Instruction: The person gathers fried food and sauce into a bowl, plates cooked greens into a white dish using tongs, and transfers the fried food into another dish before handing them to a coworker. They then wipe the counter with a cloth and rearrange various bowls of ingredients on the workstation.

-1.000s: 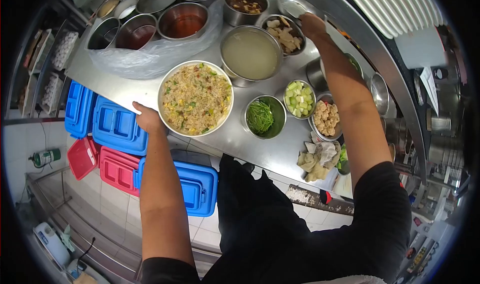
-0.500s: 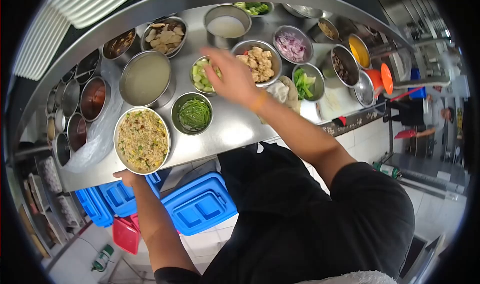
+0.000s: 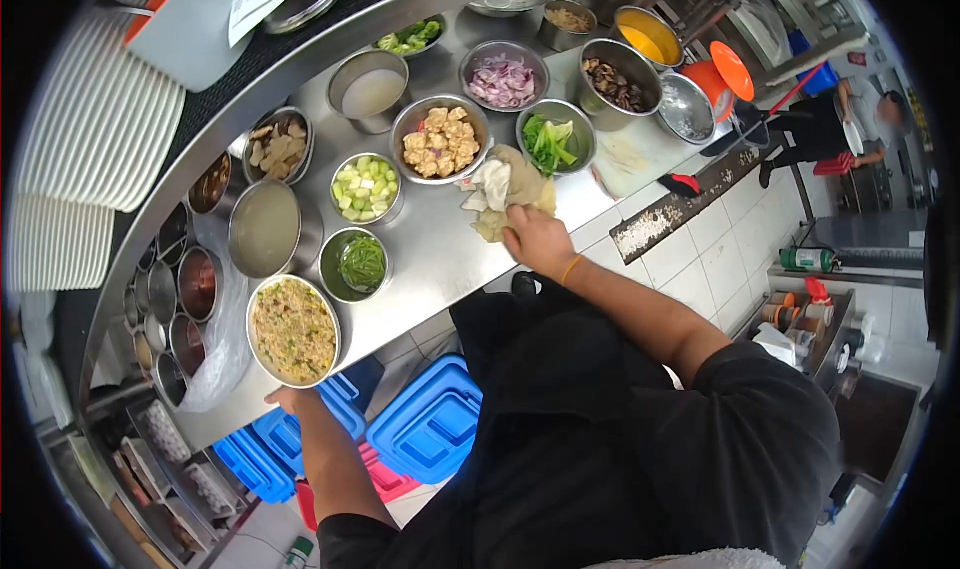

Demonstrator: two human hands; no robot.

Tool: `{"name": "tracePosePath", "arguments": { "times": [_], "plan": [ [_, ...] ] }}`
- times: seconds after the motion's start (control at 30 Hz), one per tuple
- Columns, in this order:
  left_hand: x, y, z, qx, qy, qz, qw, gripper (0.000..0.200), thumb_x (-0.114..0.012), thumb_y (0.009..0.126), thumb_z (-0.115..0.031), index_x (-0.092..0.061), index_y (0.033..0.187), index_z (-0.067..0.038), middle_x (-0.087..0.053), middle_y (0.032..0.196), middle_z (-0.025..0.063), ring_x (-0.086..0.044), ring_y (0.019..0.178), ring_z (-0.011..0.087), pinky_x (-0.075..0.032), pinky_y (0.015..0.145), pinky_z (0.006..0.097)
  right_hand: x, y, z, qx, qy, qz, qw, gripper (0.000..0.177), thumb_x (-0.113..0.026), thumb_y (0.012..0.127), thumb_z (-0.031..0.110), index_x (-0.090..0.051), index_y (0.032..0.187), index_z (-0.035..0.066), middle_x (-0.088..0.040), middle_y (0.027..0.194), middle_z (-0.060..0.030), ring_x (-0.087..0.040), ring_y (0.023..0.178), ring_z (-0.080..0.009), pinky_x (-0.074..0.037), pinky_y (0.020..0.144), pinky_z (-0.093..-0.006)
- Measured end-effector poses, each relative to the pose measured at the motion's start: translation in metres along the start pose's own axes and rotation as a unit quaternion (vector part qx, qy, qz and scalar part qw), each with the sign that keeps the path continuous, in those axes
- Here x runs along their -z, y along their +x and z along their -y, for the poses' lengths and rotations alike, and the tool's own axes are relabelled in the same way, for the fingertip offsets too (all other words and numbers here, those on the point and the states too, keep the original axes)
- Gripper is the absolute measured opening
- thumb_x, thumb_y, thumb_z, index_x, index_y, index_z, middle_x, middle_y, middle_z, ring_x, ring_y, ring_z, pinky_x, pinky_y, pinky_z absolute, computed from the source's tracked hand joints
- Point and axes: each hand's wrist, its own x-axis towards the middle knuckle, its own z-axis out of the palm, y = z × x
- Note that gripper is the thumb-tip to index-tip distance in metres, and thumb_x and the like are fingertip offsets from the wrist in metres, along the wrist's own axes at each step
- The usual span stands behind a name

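Note:
My left hand is at the counter's front edge, against the underside of a round metal bowl of fried rice; most of its fingers are hidden below the bowl. My right hand has its fingers closed on the lower edge of a crumpled beige cloth lying on the steel counter. Just beyond the cloth stand a bowl of pale marinated chunks and a bowl of cut leafy greens. Between my hands are a pot of green strips and a bowl of chopped pale-green vegetable.
More containers crowd the counter: sliced red onion, dark mushroom-like pieces and cloudy liquid. Stacked white plates sit on the upper shelf. Blue lidded bins are on the floor below. Another person stands at far right.
My right hand has moved from above the chopped pale-green vegetable down and right onto the cloth. My left hand stays at the fried rice bowl. The camera view has turned and shifted.

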Motion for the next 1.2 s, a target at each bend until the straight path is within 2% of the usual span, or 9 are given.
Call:
{"name": "tracePosePath", "arguments": {
  "times": [0.23, 0.37, 0.43, 0.5, 0.57, 0.73, 0.83, 0.93, 1.2],
  "plan": [
    [-0.004, 0.009, -0.002, -0.003, 0.003, 0.006, 1.000, 0.092, -0.029, 0.101, -0.069, -0.064, 0.124, 0.013, -0.068, 0.127, 0.0242, -0.064, 0.116, 0.0439, -0.051, 0.102, 0.0475, 0.071, 0.019, 0.039, -0.011, 0.020, 0.182, 0.983, 0.024, -0.063, 0.091, 0.026, -0.069, 0.103, 0.006, -0.069, 0.091, -0.0157, -0.069, 0.086, -0.0377, -0.055, 0.078, -0.0501],
    [0.001, 0.003, 0.001, 0.007, 0.020, 0.027, 0.999, 0.093, -0.030, 0.101, -0.070, -0.062, 0.128, 0.012, -0.066, 0.131, 0.0237, -0.063, 0.118, 0.0424, -0.050, 0.104, 0.0465, 0.095, 0.137, 0.049, 0.180, -0.032, -0.162, 0.970, 0.020, -0.061, 0.091, 0.013, -0.069, 0.108, 0.007, -0.066, 0.109, -0.0173, -0.062, 0.094, -0.0374, -0.052, 0.082, -0.0494],
    [-0.010, 0.034, 0.009, -0.001, -0.028, 0.006, 1.000, 0.095, -0.035, 0.099, -0.072, -0.068, 0.113, 0.016, -0.071, 0.117, 0.0286, -0.067, 0.108, 0.0458, -0.055, 0.094, 0.0490, 0.088, 0.215, 0.042, 0.244, -0.132, -0.096, 0.956, 0.028, -0.059, 0.086, 0.009, -0.068, 0.112, 0.004, -0.067, 0.113, -0.0195, -0.064, 0.099, -0.0381, -0.052, 0.086, -0.0499],
    [-0.008, 0.033, 0.007, -0.009, -0.021, 0.010, 1.000, 0.099, -0.034, 0.098, -0.075, -0.068, 0.111, 0.017, -0.071, 0.115, 0.0289, -0.067, 0.107, 0.0446, -0.055, 0.092, 0.0500, 0.079, 0.277, 0.042, 0.164, -0.144, 0.163, 0.962, 0.040, -0.059, 0.079, 0.009, -0.067, 0.118, 0.001, -0.070, 0.115, -0.0213, -0.067, 0.103, -0.0363, -0.053, 0.088, -0.0490],
    [-0.015, 0.049, 0.012, 0.002, -0.035, 0.011, 0.999, 0.102, -0.032, 0.098, -0.077, -0.068, 0.110, 0.018, -0.071, 0.114, 0.0287, -0.068, 0.106, 0.0437, -0.054, 0.091, 0.0506, 0.070, 0.324, 0.045, 0.051, -0.187, 0.377, 0.906, 0.047, -0.064, 0.073, 0.016, -0.068, 0.117, 0.000, -0.074, 0.084, -0.0127, -0.070, 0.072, -0.0223, -0.055, 0.064, -0.0415],
    [-0.015, 0.047, 0.013, -0.018, -0.014, -0.021, 1.000, 0.103, -0.034, 0.097, -0.076, -0.064, 0.110, 0.021, -0.068, 0.115, 0.0359, -0.065, 0.106, 0.0506, -0.053, 0.094, 0.0516, 0.074, 0.340, 0.066, 0.007, -0.199, 0.425, 0.883, 0.037, -0.068, 0.073, 0.015, -0.070, 0.108, 0.004, -0.067, 0.072, -0.0077, -0.061, 0.060, -0.0170, -0.047, 0.052, -0.0336],
    [-0.015, 0.057, 0.017, -0.036, -0.014, -0.009, 0.999, 0.101, -0.036, 0.097, -0.074, -0.063, 0.113, 0.022, -0.067, 0.117, 0.0360, -0.065, 0.107, 0.0498, -0.051, 0.096, 0.0514, 0.064, 0.349, 0.066, 0.026, -0.233, 0.469, 0.852, 0.052, -0.074, 0.073, 0.020, -0.068, 0.123, 0.007, -0.067, 0.079, -0.0054, -0.058, 0.062, -0.0156, -0.047, 0.052, -0.0340],
    [-0.012, 0.040, 0.008, -0.022, -0.014, -0.017, 0.999, 0.099, -0.037, 0.098, -0.072, -0.063, 0.112, 0.022, -0.067, 0.117, 0.0356, -0.065, 0.107, 0.0498, -0.051, 0.097, 0.0514, 0.055, 0.345, 0.050, 0.054, -0.144, 0.427, 0.891, 0.039, -0.073, 0.074, 0.021, -0.072, 0.110, 0.005, -0.068, 0.078, -0.0028, -0.060, 0.065, -0.0144, -0.047, 0.055, -0.0331],
    [-0.012, 0.040, 0.009, -0.025, -0.027, 0.002, 0.999, 0.097, -0.036, 0.100, -0.069, -0.063, 0.112, 0.023, -0.067, 0.118, 0.0362, -0.064, 0.109, 0.0490, -0.049, 0.097, 0.0512, 0.067, 0.334, 0.019, 0.103, -0.017, 0.405, 0.908, 0.040, -0.069, 0.081, 0.016, -0.070, 0.117, -0.001, -0.074, 0.100, -0.0069, -0.065, 0.091, -0.0158, -0.051, 0.085, -0.0321]
  ]
}}
